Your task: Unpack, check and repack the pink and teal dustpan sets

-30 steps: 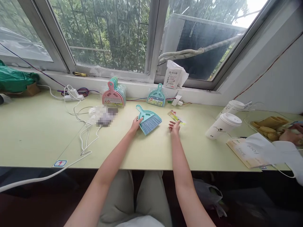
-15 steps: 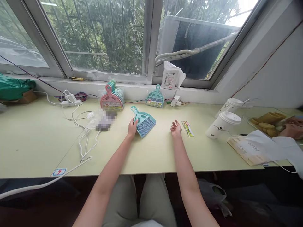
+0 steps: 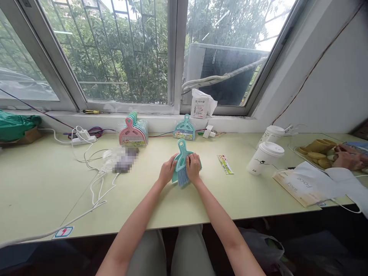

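Note:
In front of me a teal hand brush (image 3: 181,161) with grey-blue bristles stands roughly upright, its looped handle pointing away. A matching teal dustpan (image 3: 174,177) lies behind it and shows at both sides. My left hand (image 3: 167,170) is closed on the dustpan's left edge. With fingers bent over the brush's right side, my right hand (image 3: 193,167) grips it; the fingertips are partly hidden. A printed label card (image 3: 225,164) lies flat on the table, right of my right hand.
Against the back wall stand a row of packaged dustpan sets (image 3: 133,132) and one teal set (image 3: 184,128). White cables (image 3: 97,191) and a power strip (image 3: 83,138) lie left. On the right are lidded paper cups (image 3: 263,159), a paper packet (image 3: 301,184) and a food tray (image 3: 322,153).
My right hand has moved left from above the table and closed on the brush. The brush and dustpan have turned from tilted to roughly upright. The camera view has shifted slightly.

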Demonstrator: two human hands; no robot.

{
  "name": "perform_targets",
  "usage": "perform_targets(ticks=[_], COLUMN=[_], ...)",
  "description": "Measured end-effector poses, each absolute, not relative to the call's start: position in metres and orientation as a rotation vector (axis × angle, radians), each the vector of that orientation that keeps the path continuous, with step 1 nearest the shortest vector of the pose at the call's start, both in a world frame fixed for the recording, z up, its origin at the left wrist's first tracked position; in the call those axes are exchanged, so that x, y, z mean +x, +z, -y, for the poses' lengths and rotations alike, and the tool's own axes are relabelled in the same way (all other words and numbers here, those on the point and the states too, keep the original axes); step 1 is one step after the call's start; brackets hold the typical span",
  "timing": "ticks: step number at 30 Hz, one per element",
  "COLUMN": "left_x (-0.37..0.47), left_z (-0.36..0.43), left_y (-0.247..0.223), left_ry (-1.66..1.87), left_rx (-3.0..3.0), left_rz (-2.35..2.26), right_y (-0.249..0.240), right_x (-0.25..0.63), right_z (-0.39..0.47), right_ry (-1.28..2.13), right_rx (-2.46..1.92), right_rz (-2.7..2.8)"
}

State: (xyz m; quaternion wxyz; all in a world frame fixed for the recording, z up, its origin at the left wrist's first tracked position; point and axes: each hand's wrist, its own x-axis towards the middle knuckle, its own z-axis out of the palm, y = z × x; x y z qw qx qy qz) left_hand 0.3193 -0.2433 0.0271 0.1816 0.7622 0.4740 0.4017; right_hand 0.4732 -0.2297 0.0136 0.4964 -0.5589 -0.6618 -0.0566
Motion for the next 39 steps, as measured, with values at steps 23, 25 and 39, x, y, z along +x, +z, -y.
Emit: perform_targets(ticks=[23,25,39], left_x=[0.249,0.247,0.245], left_z=[0.188,0.183,0.192], left_y=[0.027,0.015,0.007], left_ry=[0.520,0.498,0.732], left_rx=[1.966,1.948,1.768], left_rz=[-2.303,-2.211,-2.077], right_y=[0.007,-0.003,0.000], right_x=[0.526,0.531,0.526], right_z=[0.205,0.200,0.209], right_ry=[-0.369,-0.301,0.133], right_rx=[-1.857,-1.957,-2.185], right_rz=[1.693,1.709,1.696])
